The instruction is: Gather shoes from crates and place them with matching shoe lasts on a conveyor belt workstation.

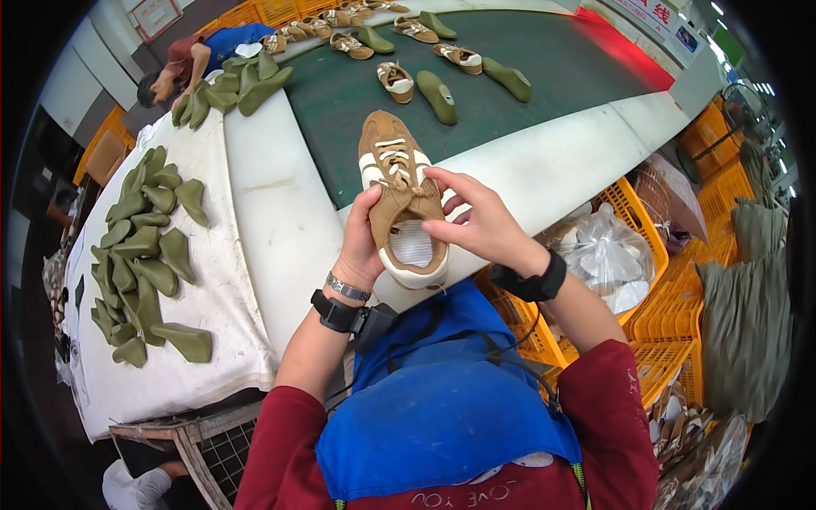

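Note:
A tan and white lace-up sneaker is held up in front of me, toe pointing away and heel toward me. My left hand grips its left side, the thumb lying along the upper. On the other side, my right hand has its thumb at the collar and its index finger by the laces, pinching the shoe's edge. White laces cross the tongue, and a pale striped insole shows through the opening. Beyond the toe, on the green belt, lie another tan sneaker and a green shoe last.
Many green lasts are heaped on a cloth-covered table at left. The green conveyor belt carries more sneakers and lasts. Yellow crates stand at right, one with a clear plastic bag. A co-worker leans in at far left.

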A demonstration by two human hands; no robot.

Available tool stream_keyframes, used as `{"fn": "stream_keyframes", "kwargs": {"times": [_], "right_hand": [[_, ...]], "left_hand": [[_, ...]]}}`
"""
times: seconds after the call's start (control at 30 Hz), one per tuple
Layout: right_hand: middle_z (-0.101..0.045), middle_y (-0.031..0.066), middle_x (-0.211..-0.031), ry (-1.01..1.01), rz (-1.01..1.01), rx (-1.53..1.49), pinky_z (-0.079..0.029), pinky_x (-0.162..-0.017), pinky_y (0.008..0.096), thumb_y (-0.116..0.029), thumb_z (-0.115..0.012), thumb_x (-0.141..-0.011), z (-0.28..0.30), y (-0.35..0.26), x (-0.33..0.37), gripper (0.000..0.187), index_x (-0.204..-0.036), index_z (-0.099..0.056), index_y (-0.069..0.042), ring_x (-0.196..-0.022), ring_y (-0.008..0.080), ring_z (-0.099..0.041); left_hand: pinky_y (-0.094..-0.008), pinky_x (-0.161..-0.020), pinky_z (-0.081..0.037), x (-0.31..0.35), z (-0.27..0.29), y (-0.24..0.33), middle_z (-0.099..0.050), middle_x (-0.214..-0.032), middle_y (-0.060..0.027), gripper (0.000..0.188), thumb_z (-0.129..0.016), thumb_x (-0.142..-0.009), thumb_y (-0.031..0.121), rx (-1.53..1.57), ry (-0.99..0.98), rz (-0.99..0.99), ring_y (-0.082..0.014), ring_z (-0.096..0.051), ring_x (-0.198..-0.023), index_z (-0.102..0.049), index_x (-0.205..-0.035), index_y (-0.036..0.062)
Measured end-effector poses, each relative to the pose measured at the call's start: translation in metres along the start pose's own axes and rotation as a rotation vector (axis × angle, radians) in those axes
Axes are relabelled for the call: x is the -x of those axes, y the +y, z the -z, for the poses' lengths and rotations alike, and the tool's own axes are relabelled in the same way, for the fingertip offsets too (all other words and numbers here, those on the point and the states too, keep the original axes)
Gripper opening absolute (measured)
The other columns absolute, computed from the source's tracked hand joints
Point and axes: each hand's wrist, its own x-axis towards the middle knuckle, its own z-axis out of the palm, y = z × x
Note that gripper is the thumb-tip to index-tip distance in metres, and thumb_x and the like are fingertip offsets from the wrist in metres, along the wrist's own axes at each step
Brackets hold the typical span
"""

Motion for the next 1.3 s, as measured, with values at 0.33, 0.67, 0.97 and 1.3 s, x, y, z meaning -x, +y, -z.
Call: {"fn": "stream_keyframes", "kwargs": {"times": [0.33,0.67,0.97,1.3], "right_hand": [[-0.06,0.0115,-0.074,0.316,0.305,0.647,-0.05,-0.057,0.0381,-0.007,-0.059,-0.072,-0.016,0.01,-0.006,0.028,-0.1,-0.054,-0.004,-0.066,0.0289,-0.061],[-0.059,0.0122,-0.074,0.286,0.376,0.477,-0.049,-0.058,0.0389,0.002,-0.053,-0.073,-0.021,-0.011,-0.006,0.039,-0.11,-0.055,-0.01,-0.066,0.0307,-0.06],[-0.055,0.0137,-0.078,0.042,0.371,0.486,-0.049,-0.057,0.0398,0.002,-0.053,-0.07,-0.017,-0.001,0.0,0.039,-0.105,-0.058,-0.014,-0.066,0.033,-0.058],[-0.061,0.0141,-0.082,0.263,0.387,0.276,-0.05,-0.06,0.0389,0.005,-0.053,-0.074,-0.022,0.001,-0.009,0.025,-0.097,-0.055,-0.005,-0.07,0.0332,-0.06]], "left_hand": [[-0.0314,-0.081,-0.048,0.014,-0.039,0.013,-0.055,-0.102,-0.0093,0.057,-0.076,-0.067,0.013,-1.882,0.319,-0.848,-0.026,-0.057,-0.091,-0.049,-0.116,0.0022],[-0.0335,-0.062,-0.052,0.019,-0.041,0.021,-0.065,-0.083,-0.0144,0.031,-0.055,-0.075,-0.002,-1.695,0.391,-0.858,-0.0249,-0.065,-0.068,-0.055,-0.106,-0.0015],[-0.0359,-0.06,-0.051,0.032,-0.041,0.02,-0.062,-0.077,-0.0184,0.032,-0.053,-0.076,-0.003,-1.902,0.243,-0.781,-0.0324,-0.063,-0.067,-0.057,-0.107,0.0055],[-0.0346,-0.06,-0.047,0.024,-0.042,0.025,-0.054,-0.084,-0.0138,0.039,-0.052,-0.073,-0.008,-2.063,0.151,-0.707,-0.0283,-0.057,-0.071,-0.059,-0.106,0.0114]]}}
